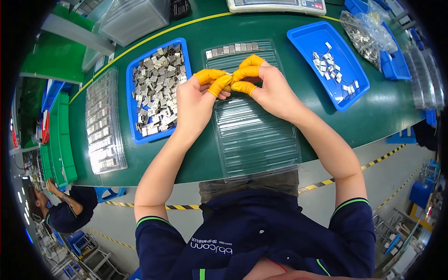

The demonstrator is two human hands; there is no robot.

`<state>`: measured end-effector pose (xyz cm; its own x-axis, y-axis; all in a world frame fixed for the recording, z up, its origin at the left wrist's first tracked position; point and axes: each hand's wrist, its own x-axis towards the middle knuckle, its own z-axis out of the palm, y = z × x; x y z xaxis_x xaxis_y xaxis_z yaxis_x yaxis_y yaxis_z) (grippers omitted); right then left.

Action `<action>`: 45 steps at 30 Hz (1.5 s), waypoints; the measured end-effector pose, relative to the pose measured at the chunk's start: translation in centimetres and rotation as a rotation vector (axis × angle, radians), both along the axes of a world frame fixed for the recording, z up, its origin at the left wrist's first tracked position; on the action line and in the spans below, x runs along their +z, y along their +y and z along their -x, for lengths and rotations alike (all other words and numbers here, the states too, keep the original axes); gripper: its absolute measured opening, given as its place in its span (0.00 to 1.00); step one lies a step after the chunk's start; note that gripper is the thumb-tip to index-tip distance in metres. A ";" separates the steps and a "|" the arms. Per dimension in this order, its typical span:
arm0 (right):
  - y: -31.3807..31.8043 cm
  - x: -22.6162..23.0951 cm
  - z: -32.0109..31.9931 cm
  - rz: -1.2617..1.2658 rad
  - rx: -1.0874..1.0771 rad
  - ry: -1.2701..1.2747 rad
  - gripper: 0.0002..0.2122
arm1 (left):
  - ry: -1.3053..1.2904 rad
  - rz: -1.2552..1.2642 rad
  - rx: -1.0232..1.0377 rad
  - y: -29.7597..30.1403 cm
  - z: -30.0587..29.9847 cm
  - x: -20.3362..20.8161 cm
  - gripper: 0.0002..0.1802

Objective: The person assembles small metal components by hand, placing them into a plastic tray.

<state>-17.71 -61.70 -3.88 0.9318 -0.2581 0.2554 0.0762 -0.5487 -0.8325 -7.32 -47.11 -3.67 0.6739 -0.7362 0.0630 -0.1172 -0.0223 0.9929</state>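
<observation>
Yellow finger cots cover the thumb and fingertips of both hands. My left hand is closed in a pinch, and my right hand meets it fingertip to fingertip. Between them a sliver of a small metal piece shows; the fingers hide the rest. Both hands are above a clear plastic tray with long crosswise slots. Along its far end lies a row of small silvery metal connector shells. Left of my left hand, a blue bin holds a heap of similar shells.
A blue tray with small white-ended parts stands to the right. Farther right lies a clear bag of parts. A filled clear tray is at the left. A scale and stacked clear trays stand at the back. A co-worker is far left.
</observation>
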 end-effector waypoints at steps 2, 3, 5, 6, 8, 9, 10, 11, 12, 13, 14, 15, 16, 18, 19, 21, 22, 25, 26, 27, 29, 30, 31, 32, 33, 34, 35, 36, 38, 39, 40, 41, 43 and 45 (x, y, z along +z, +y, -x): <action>-0.3 -0.4 -0.2 -0.284 0.017 0.063 0.07 | 0.002 -0.026 -0.021 -0.1 -0.2 0.2 0.09; -0.4 -0.5 -0.2 -0.379 0.049 0.096 0.07 | 0.025 0.003 -0.021 -0.1 -0.1 0.2 0.09; -0.2 -0.8 -0.7 -0.437 -0.006 0.079 0.08 | 0.046 0.034 -0.023 -0.1 -0.1 0.3 0.09; 0.0 -0.9 -0.9 -0.496 -0.062 0.060 0.08 | 0.067 0.052 0.007 -0.1 -0.2 0.6 0.10; 1.1 -0.5 -0.9 -0.332 -0.196 -0.066 0.09 | 0.086 0.067 0.051 0.1 -0.3 1.0 0.10; 1.5 -0.3 -0.8 -0.167 -0.333 -0.193 0.09 | 0.078 0.076 0.098 0.2 -0.4 1.2 0.11; 1.6 0.1 -0.5 -0.165 -0.335 -0.193 0.09 | 0.072 0.088 0.138 0.1 -0.5 1.3 0.11; 1.6 0.5 -0.3 -0.107 -0.328 -0.237 0.10 | 0.062 0.081 0.150 0.2 -0.5 1.4 0.12; 1.6 0.7 -0.1 -0.049 -0.322 -0.281 0.11 | 0.063 0.082 0.149 0.1 -0.5 1.4 0.12; 1.8 0.7 -0.1 0.008 -0.308 -0.335 0.11 | 0.066 0.095 0.150 0.1 -0.4 1.4 0.12; 1.6 0.4 -0.2 0.008 -0.309 -0.335 0.11 | 0.069 0.108 0.151 0.0 -0.3 1.4 0.12; 1.3 -0.2 -0.4 0.134 -0.278 -0.438 0.11 | 0.069 0.107 0.149 0.0 -0.2 1.2 0.12; 1.2 -0.5 -0.5 0.259 -0.246 -0.540 0.11 | 0.102 0.108 0.134 0.0 -0.3 1.0 0.12; 1.3 -0.7 -0.5 0.225 -0.251 -0.513 0.10 | 0.133 0.108 0.115 0.0 -0.2 1.1 0.12; 1.1 -0.8 -0.5 0.278 -0.235 -0.518 0.10 | 0.146 0.099 0.110 0.1 -0.1 1.3 0.12; 0.6 -0.7 -0.5 0.334 -0.225 -0.521 0.10 | 0.158 0.091 0.098 -0.1 -0.2 1.3 0.13; 0.6 -0.4 -0.4 0.346 -0.241 -0.527 0.11 | 0.159 0.104 0.074 -0.1 -0.2 1.3 0.13; -1.4 0.8 -0.5 0.518 -0.359 -0.604 0.11 | 0.032 0.124 0.071 -1.1 -0.5 1.5 0.13; -2.1 1.6 -0.5 0.557 -0.437 -0.619 0.10 | -0.037 0.117 0.088 -1.7 -0.6 1.2 0.13; -3.2 1.5 -0.8 0.625 -0.510 -0.560 0.08 | -0.264 0.020 0.059 -2.2 -0.8 1.2 0.14; -4.6 0.9 -1.2 0.660 -0.513 -0.376 0.08 | -0.748 -0.241 -0.016 -3.2 -1.2 1.3 0.18; -5.2 0.6 -1.3 0.689 -0.516 -0.174 0.07 | -0.898 -0.201 -0.027 -4.1 -0.8 1.3 0.21; -5.4 0.2 -1.5 0.732 -0.514 -0.133 0.08 | -0.956 -0.224 -0.021 -5.1 -0.9 0.8 0.22; -5.7 -0.5 -1.4 0.740 -0.519 -0.141 0.08 | -1.014 -0.237 -0.021 -6.4 -0.7 0.3 0.23; -6.0 -1.4 -1.3 0.750 -0.548 -0.135 0.09 | -1.058 -0.285 -0.037 -7.2 -0.4 -0.4 0.24; -5.9 -1.4 -1.2 0.752 -0.575 -0.127 0.09 | -1.103 -0.336 -0.053 -7.5 -0.1 -0.9 0.23; -6.1 -1.5 -1.1 0.760 -0.544 -0.134 0.11 | -1.187 -0.320 -0.032 -7.5 -0.1 -1.4 0.23; -6.3 -1.5 -1.0 0.759 -0.547 -0.139 0.11 | -1.269 -0.304 -0.012 -7.5 -0.1 -1.9 0.23; -6.5 -1.1 -0.7 0.754 -0.553 -0.135 0.11 | -1.322 -0.309 -0.023 -7.2 0.1 -1.7 0.23; -6.8 -1.4 -0.8 0.751 -0.566 -0.134 0.11 | -1.366 -0.319 -0.026 -7.0 0.1 -1.6 0.23; -7.1 -1.6 -0.9 0.766 -0.549 -0.136 0.11 | -1.367 -0.316 -0.034 -6.8 0.1 -1.4 0.23; -7.3 -1.8 -0.9 0.781 -0.531 -0.137 0.11 | -1.359 -0.382 -0.065 -6.5 0.1 -1.3 0.24; -7.6 -1.9 -0.9 0.776 -0.527 -0.117 0.11 | -1.336 -0.436 -0.072 -6.5 0.2 -1.3 0.25; -7.7 -1.7 -0.9 0.772 -0.512 -0.100 0.11 | -1.359 -0.449 -0.059 -6.7 0.4 -1.2 0.26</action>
